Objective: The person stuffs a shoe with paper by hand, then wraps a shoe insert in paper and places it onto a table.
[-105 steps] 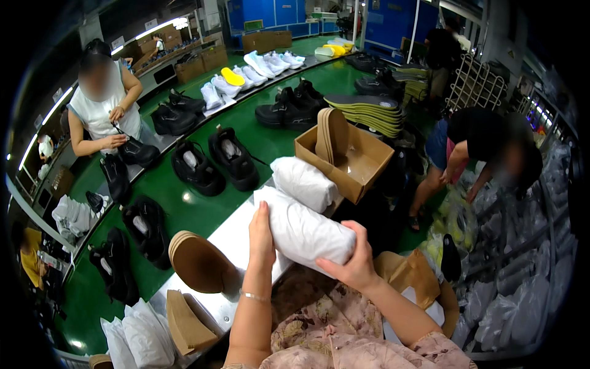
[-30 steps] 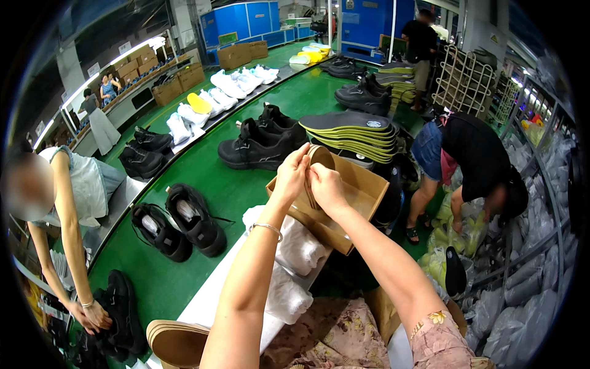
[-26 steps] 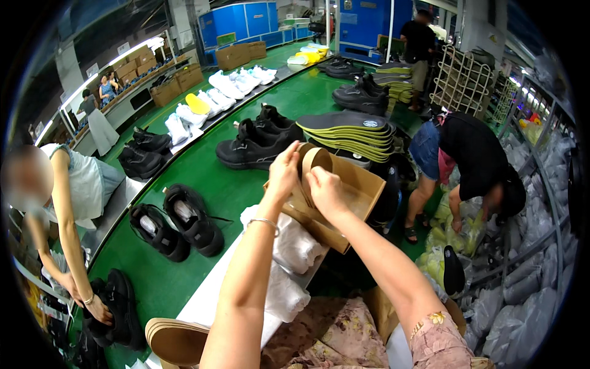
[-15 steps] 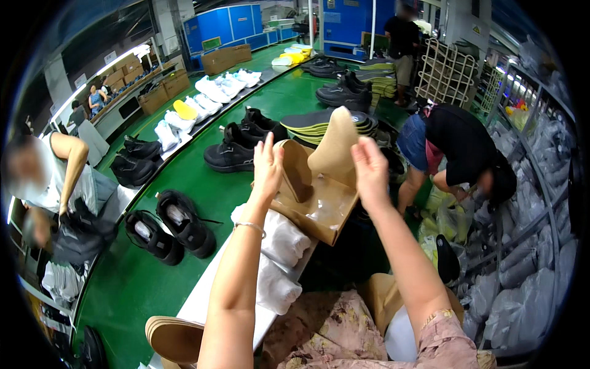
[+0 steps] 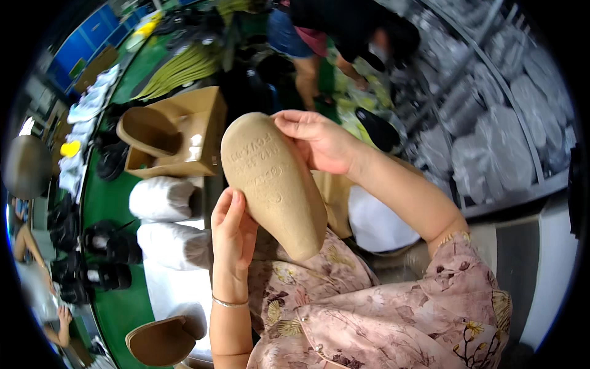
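Note:
Both my hands hold a tan moulded shoe insert (image 5: 270, 178), its long face with faint raised marks turned up and its narrow end toward my lap. My right hand (image 5: 316, 140) pinches the wide far end, thumb on top. Along the left edge, my left hand (image 5: 232, 227) grips it, thumb against the side and fingers partly hidden beneath. To the left, an open cardboard box (image 5: 212, 126) contains another brown insert (image 5: 150, 132). Two white-wrapped bundles (image 5: 161, 198) lie nearer me beside the box. More curved brown inserts (image 5: 161, 341) rest at the lower left.
Black shoes (image 5: 110, 246) sit on the green conveyor (image 5: 110, 307) at left. Green-edged soles (image 5: 184, 71) are stacked farther off. A co-worker (image 5: 350, 27) bends over ahead. Bagged items (image 5: 498, 147) fill a metal rack at right. A white rounded thing (image 5: 381, 221) lies beside my lap.
My view has swung right and down. The insert, upright near the box before with my left hand apart from it, is now over my lap in both hands.

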Demonstrator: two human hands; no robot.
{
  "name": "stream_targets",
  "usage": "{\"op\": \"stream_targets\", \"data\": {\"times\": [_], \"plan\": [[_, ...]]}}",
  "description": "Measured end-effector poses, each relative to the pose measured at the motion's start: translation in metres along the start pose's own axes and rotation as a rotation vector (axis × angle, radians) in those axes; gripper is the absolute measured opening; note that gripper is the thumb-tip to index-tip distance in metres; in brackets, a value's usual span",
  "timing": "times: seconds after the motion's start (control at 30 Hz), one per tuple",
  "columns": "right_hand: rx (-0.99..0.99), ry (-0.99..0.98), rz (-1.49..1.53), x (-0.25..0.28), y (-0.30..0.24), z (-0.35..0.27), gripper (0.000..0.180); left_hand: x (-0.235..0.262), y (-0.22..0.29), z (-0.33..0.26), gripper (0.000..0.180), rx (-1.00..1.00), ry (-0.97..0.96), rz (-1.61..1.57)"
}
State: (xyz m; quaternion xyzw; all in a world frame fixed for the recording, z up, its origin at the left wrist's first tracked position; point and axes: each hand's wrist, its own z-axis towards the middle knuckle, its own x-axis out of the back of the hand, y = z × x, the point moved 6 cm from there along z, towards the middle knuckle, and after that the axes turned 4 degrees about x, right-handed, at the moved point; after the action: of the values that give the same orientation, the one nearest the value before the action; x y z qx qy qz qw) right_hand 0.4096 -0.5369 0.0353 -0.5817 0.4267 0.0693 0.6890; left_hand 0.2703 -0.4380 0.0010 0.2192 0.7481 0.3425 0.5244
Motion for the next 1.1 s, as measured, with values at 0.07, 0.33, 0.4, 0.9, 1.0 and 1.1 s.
{"op": "stream_targets", "data": {"times": [0.07,0.33,0.4,0.9,1.0,1.1], "plan": [[-0.071,0.079,-0.182,0.028,0.011,-0.020,0.018,0.008,-0.026,-0.008,0.017,0.016,-0.005,-0.010],[0.146,0.988,-1.252,0.357,0.079,-0.193,0.026,0.052,-0.093,-0.041,0.012,0.202,0.205,0.051],[-0.023,1.080,-1.328,0.388,0.156,-0.239,0.027,0.067,-0.109,-0.050,0.013,0.267,0.297,0.048],[-0.446,0.714,-1.871,0.375,0.249,-0.261,0.018,0.078,-0.153,-0.052,0.012,0.390,0.434,0.162],[-0.396,0.651,-1.828,0.400,0.256,-0.272,0.015,0.064,-0.155,-0.044,0.012,0.403,0.433,0.159],[-0.349,0.802,-2.007,0.393,0.234,-0.264,0.018,0.065,-0.157,-0.042,0.012,0.401,0.440,0.163]]}}
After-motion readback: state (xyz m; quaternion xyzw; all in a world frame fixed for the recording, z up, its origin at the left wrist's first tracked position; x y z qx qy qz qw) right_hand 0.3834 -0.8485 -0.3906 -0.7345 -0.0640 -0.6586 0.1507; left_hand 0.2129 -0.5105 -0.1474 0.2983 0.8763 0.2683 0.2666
